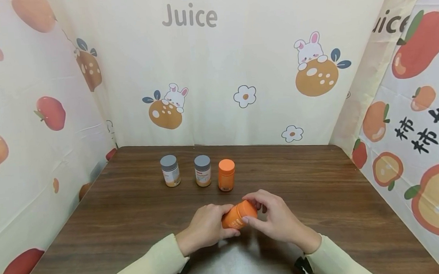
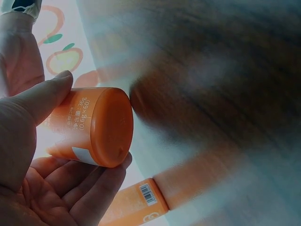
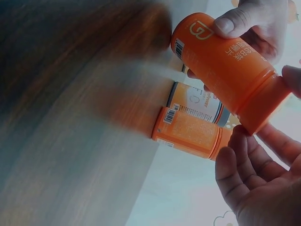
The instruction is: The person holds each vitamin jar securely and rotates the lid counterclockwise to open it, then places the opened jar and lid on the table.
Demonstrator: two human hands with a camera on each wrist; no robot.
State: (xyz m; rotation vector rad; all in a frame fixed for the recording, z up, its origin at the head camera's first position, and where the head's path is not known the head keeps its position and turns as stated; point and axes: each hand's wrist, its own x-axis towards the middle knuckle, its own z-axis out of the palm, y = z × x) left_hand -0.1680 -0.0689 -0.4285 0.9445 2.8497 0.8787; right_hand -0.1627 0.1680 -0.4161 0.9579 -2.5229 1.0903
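Observation:
An orange pill bottle [image 1: 233, 218] is held tilted above the near middle of the table, its orange cap to the right. My left hand [image 1: 207, 225] grips the body; in the left wrist view the thumb lies along one side and the fingers [image 2: 101, 190] support the other. At the cap end, my right hand [image 1: 275, 217] pinches the cap [image 3: 263, 104] between thumb and fingertips. The cap sits on the bottle. Printed white lettering and a barcode show on the body in the right wrist view.
A second orange bottle [image 1: 226, 176] stands upright behind the hands. To its left stand two grey-capped bottles, one nearer [image 1: 202, 171] and one farther left [image 1: 170, 172]. The dark wooden table [image 1: 133, 213] meets printed curtains [image 1: 215, 62] at its back and sides.

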